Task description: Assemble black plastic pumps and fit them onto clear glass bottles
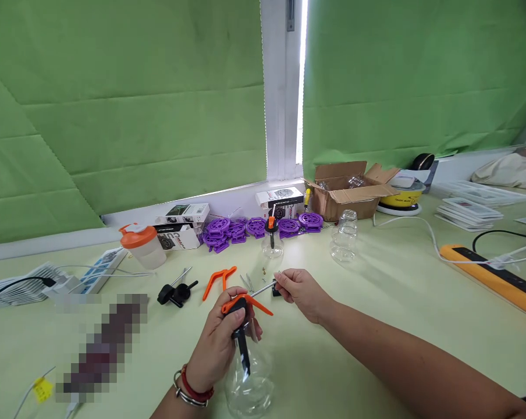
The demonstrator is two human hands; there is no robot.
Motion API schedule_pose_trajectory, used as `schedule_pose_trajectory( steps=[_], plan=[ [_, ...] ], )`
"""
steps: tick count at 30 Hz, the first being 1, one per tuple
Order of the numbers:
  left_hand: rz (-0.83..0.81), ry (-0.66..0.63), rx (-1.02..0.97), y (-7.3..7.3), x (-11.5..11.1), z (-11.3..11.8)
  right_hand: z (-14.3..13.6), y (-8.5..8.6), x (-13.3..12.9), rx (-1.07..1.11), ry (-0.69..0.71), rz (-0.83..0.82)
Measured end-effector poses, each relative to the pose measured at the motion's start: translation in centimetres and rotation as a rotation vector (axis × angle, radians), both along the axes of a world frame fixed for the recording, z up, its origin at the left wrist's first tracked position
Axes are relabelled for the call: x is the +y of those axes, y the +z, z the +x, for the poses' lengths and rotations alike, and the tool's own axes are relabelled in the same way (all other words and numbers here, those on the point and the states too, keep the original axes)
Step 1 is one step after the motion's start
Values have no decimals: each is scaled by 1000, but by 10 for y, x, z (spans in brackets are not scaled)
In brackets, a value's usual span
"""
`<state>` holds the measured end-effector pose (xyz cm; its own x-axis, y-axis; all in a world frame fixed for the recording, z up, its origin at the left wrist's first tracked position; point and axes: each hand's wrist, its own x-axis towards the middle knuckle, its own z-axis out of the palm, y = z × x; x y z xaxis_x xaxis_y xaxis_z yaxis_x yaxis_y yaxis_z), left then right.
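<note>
Head view: the left hand [217,343] is clenched around the orange-and-black trigger sprayer head [241,311], which sits on the neck of a clear plastic bottle [249,384] at the near edge of the pale green desk [376,302]. The bottle leans slightly, its base towards the camera. The right hand [300,291] pinches the far end of a thin metal rod [263,287] between its fingertips; the rod's other end meets the front of the sprayer head.

Just beyond the hands lie a loose orange trigger lever [219,280], a few small screws [248,281] and a black pump part [176,293]. Farther back stand a small assembled spray bottle [272,238] and an empty clear bottle [344,235], well apart from each other. Behind them a heap of purple plastic wheels [254,227] lies against the wall, beside small printed boxes [182,224]. An orange-lidded cup [143,244] stands to the left near a white power strip [95,273]. An open cardboard box [352,189] sits at the right rear, and an orange power strip [492,276] lies along the right side.
</note>
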<state>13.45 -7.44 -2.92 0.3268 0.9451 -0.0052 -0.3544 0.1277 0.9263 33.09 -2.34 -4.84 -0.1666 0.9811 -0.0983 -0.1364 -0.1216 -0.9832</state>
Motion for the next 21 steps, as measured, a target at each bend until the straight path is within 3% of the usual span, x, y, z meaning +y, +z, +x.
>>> schedule_pose_trajectory(
  steps=[7, 10, 17, 21],
  plan=[
    [-352, 1, -222, -3, 10, 0, 3, -4, 5, -127, 8, 248],
    [-431, 8, -251, -6, 15, -3, 7, -8, 11, -102, 53, 322],
    [-442, 59, -221, -5, 16, -2, 7, -6, 21, -114, 65, -40],
    [-439, 53, -195, -5, 17, -2, 6, -2, 25, 1, 101, 1]
  ],
)
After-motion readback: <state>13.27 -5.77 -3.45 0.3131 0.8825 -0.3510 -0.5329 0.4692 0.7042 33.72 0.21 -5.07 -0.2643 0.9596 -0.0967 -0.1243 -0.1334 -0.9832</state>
